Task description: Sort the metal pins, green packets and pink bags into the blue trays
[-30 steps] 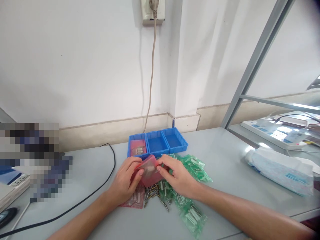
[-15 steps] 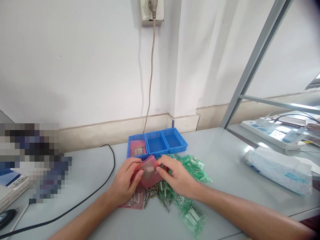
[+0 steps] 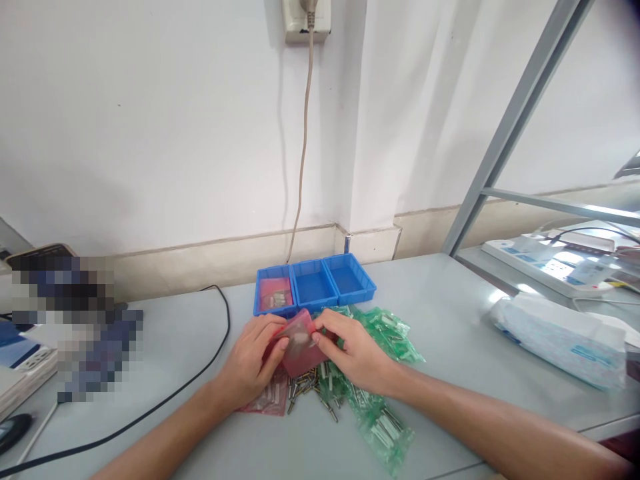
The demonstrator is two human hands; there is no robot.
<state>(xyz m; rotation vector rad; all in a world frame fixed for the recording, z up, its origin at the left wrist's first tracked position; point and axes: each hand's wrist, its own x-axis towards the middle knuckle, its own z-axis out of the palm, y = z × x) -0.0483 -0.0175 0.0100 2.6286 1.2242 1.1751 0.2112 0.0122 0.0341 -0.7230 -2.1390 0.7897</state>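
A pink plastic bag (image 3: 300,350) is held up between my two hands, over the table. My left hand (image 3: 257,353) pinches its left side between thumb and fingers. At the upper right edge, the thumb and forefinger of my right hand (image 3: 347,347) grip it. Below lies a loose pile of small metal pins (image 3: 313,390), and another pink bag (image 3: 273,400) with parts in it lies partly under my left hand. Green bags (image 3: 390,333) of metal parts spread beneath and beyond my right hand.
Behind the hands stand three joined blue bins; the left bin (image 3: 257,293) has a pink bag of parts in it. A black cable (image 3: 200,373) crosses the table at left. On the right are a tissue pack (image 3: 560,340) and a metal frame post (image 3: 500,153).
The camera view has shifted very slightly. Both hands keep the same grip on the pink bag, with hardly any movement.
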